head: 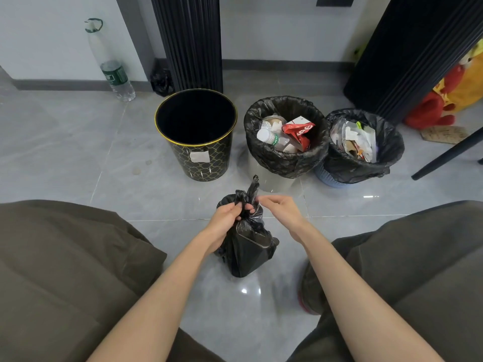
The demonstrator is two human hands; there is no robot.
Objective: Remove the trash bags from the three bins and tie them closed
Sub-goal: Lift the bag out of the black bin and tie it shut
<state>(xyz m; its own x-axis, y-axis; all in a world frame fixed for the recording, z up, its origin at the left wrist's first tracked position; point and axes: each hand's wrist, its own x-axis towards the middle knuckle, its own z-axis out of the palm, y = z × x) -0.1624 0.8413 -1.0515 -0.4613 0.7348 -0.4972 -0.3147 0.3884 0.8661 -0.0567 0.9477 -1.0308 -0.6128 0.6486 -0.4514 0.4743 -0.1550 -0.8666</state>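
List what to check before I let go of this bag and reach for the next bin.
1. Left hand grips the black bag at its neck: ok.
2. Right hand pinches the bag's tail: cannot tell.
3. Knot finished: cannot tell, fingers cover it.
4. Gold-rimmed bin has no liner left inside: ok.
5. Middle bin's bag out and tied: not ok, it is in the bin, open and full.
6. Blue bin's bag out and tied: not ok, same state.
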